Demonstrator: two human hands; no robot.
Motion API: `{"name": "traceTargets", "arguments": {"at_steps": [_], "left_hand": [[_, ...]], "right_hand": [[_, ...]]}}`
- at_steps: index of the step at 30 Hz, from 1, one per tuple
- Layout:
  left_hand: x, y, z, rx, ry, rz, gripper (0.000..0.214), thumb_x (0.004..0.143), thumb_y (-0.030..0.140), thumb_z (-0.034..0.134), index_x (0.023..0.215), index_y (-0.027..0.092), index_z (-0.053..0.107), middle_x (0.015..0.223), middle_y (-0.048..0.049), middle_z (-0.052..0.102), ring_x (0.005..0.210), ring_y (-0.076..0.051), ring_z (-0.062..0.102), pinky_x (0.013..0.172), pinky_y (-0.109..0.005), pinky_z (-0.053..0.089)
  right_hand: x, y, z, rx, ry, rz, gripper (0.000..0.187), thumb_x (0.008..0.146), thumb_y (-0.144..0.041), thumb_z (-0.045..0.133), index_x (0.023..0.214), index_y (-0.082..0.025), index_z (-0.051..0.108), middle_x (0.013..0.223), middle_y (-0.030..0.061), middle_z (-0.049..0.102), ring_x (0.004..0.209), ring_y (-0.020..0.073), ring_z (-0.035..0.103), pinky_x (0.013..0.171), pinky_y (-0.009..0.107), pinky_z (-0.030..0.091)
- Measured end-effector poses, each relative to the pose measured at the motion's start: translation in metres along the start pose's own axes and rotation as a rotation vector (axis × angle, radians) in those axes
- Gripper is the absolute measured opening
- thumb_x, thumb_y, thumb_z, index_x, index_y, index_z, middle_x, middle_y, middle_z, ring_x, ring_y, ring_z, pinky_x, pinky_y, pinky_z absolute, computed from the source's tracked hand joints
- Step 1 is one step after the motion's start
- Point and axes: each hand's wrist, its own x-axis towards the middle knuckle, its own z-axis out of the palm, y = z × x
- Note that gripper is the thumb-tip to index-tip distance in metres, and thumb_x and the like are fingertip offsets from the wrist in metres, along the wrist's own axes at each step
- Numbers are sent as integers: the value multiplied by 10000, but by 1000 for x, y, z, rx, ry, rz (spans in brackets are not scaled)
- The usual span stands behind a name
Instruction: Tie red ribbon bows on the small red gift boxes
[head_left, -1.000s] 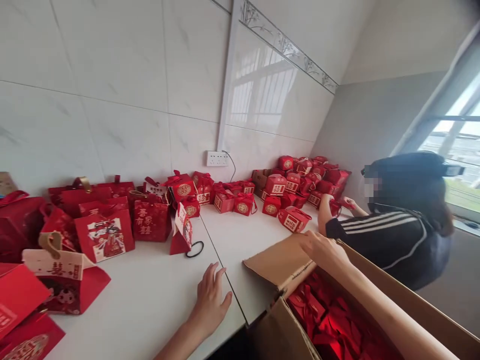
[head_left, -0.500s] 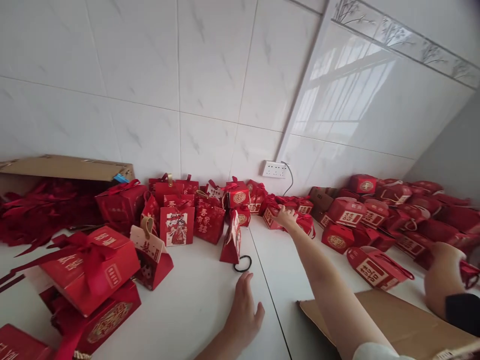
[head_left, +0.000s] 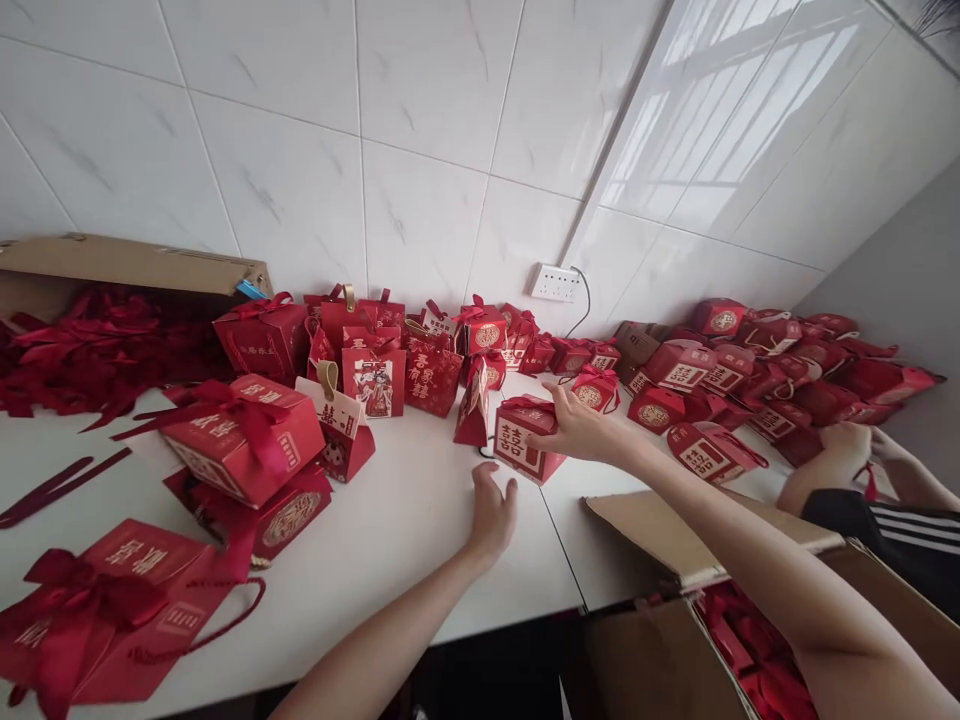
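My right hand (head_left: 576,425) grips a red gift box (head_left: 517,440) with a white and gold character panel on its front, fingers over the top and thumb at the front. The box is above the white table, near its seam. Just left of it, my left hand (head_left: 493,510) is open and holds nothing, its fingers slightly curled. Behind the left hand stands a small triangular red box (head_left: 472,405). Part of a black loop (head_left: 489,445) shows between that box and the held one.
Several red gift boxes line the wall, among them a box with a picture (head_left: 375,385). Ribboned boxes (head_left: 240,435) stand at left. An open cardboard carton (head_left: 652,650) holds red items at front right. A co-worker's hands (head_left: 840,455) are beside the right-hand pile (head_left: 817,375).
My right hand has drawn the red gift box from the back group toward me and leftward. My left hand stays open nearby. The camera view has tilted down, showing the open carton.
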Motion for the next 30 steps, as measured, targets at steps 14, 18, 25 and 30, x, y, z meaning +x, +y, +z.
{"name": "traceTargets", "arguments": {"at_steps": [14,18,25,30], "left_hand": [[-68,29,-149,167,318,298,363,860,453,298,1113,212,396,1233,-117,495,1181,-233,475,903,-380,407],[-82,36,-144,255,116,308,394,814,469,454,1102,204,411,1216,-124,512,1167,-256,482,939,-415,397],[-58,44,-149,206,-127,198,317,855,373,454,1114,193,484,1158,-101,578,1078,-215,558,934,-380,440],[-41,49,-161,246,-235,90,319,877,381,392,1091,201,545,1080,-72,622,995,-203,596,871,-358,488]], "right_hand": [[-81,-89,-2,-102,-225,-263,582,856,-575,461,1273,-170,477,943,133,673,866,320,649,713,387,463],[-35,-84,-1,-170,-340,-292,413,865,-479,490,1105,-173,629,981,116,676,922,295,639,740,372,469],[9,-92,15,162,-480,-456,355,818,-413,570,1100,-211,648,1095,63,664,934,225,638,768,292,465],[-36,-83,45,307,-223,-318,338,853,-464,516,997,-190,650,949,81,679,852,216,625,729,299,449]]}}
